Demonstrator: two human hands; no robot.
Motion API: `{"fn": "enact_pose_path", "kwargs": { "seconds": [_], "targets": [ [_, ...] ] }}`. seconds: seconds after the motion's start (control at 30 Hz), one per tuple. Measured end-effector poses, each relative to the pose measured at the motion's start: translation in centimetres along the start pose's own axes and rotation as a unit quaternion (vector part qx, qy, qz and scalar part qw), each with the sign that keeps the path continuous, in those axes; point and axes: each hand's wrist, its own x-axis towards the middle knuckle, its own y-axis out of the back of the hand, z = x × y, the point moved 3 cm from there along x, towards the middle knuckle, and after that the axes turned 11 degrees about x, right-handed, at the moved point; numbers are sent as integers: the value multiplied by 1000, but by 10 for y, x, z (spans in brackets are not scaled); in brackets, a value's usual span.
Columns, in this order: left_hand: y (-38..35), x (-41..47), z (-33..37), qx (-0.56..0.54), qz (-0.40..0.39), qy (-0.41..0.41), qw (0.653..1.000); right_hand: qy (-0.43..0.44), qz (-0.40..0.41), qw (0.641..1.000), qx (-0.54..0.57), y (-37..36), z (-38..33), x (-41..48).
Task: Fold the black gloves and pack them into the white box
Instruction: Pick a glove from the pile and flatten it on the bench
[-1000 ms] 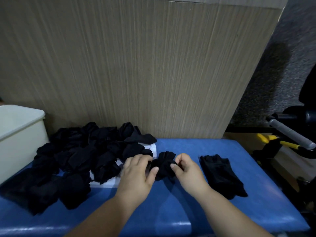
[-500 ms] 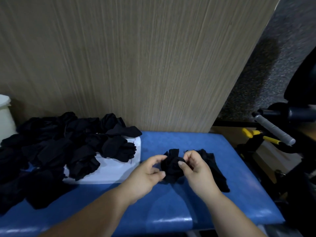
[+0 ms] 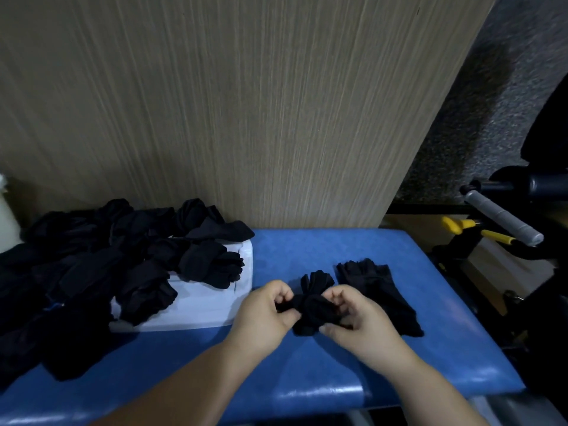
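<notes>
Both hands hold one bunched black glove (image 3: 312, 302) over the blue padded bench (image 3: 338, 373). My left hand (image 3: 266, 315) pinches its left end and my right hand (image 3: 353, 321) grips its right side with curled fingers. A flat black glove (image 3: 381, 290) lies on the bench just right of my hands. At the left a large pile of black gloves (image 3: 92, 272) spreads over a white box (image 3: 209, 302), hiding most of it.
A wood-grain panel (image 3: 246, 103) stands right behind the bench. The corner of a white container (image 3: 6, 219) shows at the far left edge. Black equipment with a grey handle (image 3: 501, 219) and yellow parts stands to the right of the bench.
The view has shifted right, so the white container has slid almost out of sight. Both hands stayed on the glove and bunched it tighter, close beside the flat glove.
</notes>
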Motion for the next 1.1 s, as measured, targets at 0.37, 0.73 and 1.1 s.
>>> {"fn": "enact_pose_path", "kwargs": {
  "seconds": [0.37,0.73,1.1],
  "targets": [
    [3,-2,7,18,41,-17,999,29,113,992,-48,-11,-1,3],
    [3,-10,7,-153,-90,-12,984,19,131,986,-103,-15,-7,3],
    [19,-10,15,36,-9,-40,999,30,97,993,-54,-17,-14,0]
  ]
}}
